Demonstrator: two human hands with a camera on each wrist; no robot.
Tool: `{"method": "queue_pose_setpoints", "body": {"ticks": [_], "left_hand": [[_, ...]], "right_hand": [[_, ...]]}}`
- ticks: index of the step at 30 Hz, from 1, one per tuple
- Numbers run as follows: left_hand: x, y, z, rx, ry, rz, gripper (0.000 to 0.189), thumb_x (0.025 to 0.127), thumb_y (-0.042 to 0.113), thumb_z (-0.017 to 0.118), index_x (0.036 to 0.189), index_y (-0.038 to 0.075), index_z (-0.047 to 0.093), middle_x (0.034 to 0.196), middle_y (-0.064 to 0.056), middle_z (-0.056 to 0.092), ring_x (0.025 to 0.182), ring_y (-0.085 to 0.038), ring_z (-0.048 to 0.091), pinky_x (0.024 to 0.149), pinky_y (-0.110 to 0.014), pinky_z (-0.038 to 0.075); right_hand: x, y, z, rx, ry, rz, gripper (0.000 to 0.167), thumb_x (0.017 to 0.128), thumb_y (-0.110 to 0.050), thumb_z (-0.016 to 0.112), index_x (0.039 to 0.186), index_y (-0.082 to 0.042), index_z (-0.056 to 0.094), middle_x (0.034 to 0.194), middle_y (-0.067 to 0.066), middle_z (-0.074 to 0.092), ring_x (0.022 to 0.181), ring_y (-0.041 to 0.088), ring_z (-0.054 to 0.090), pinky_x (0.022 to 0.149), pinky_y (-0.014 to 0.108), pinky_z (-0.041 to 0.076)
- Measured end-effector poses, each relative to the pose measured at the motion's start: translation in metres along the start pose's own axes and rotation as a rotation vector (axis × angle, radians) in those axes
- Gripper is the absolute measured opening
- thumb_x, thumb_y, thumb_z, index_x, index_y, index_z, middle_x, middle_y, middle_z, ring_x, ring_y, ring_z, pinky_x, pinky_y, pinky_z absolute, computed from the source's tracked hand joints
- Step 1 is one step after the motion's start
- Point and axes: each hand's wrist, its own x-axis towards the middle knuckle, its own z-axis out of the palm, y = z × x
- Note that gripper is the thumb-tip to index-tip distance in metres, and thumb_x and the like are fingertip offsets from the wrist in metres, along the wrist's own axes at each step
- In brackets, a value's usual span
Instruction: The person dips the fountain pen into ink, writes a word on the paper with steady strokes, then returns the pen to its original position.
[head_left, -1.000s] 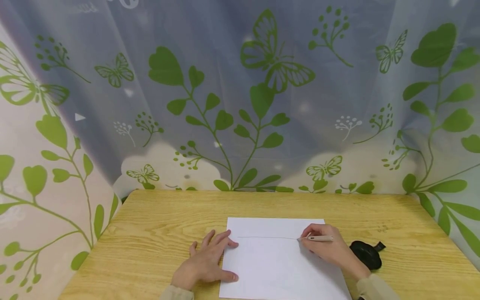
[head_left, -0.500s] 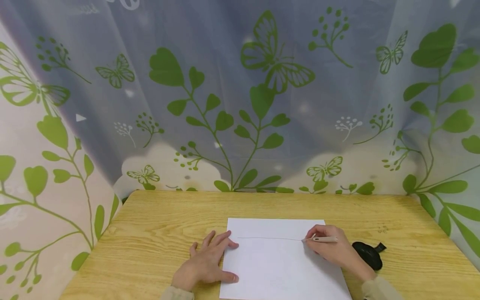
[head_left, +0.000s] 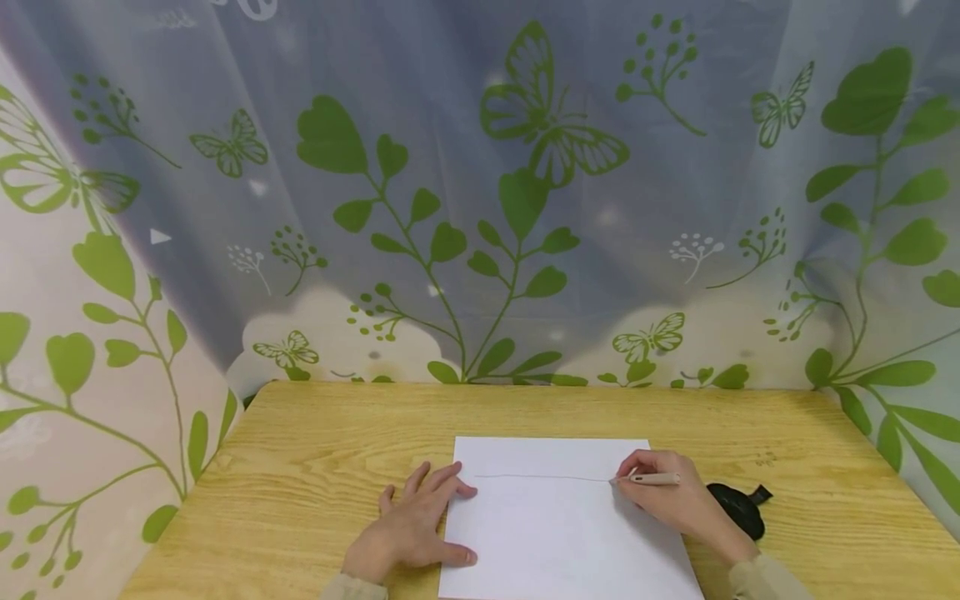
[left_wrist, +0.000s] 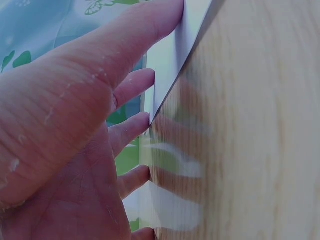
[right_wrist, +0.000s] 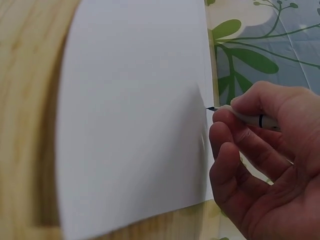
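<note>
- Blue-grey and cream curtain printed with green leaves and butterflies, hanging behind everything.
- Yellow wood-grain surface in front of it.
- White rectangular sheet of paper, flat on the surface; best held square and unshifted.
- Left hand, with fingers spread and grasping nothing, thumb and index finger resting on the sheet's left part; press evenly there to stop any creep.
- Right hand, with thumb and fingers pinching a slim pale pen over the sheet's right side; better to glide from the forearm than bend at the wrist.
- Black lobed object with a short tab, just beside the right wrist and partly hidden; steer clear.
- Pen again: tilted, with its dark tip at the right end of a thin grey line; use light, constant pressure.
- Line, slightly wavy across the sheet's upper part; watch for a dip at the right.
</note>
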Motion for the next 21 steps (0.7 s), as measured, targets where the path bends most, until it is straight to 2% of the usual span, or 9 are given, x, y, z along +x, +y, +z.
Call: {"method": "queue_pose_setpoints", "body": {"ticks": [21], "left_hand": [[0.0004,-0.0009,-0.0003,-0.006,-0.009,0.002,0.068,0.075,0.05,0.087,0.131,0.03,0.055,0.167,-0.001,0.031,0.154,-0.049,0.016,0.102,-0.091,0.007]], "right_hand": [[-0.0035,0.0036,-0.0091,-0.034,0.003,0.002,0.008,0.091,-0.02,0.073,0.094,-0.012,0.072,0.072,-0.001,0.066,0.059,0.01,0.055,0.054,0.025,0.048]]}}
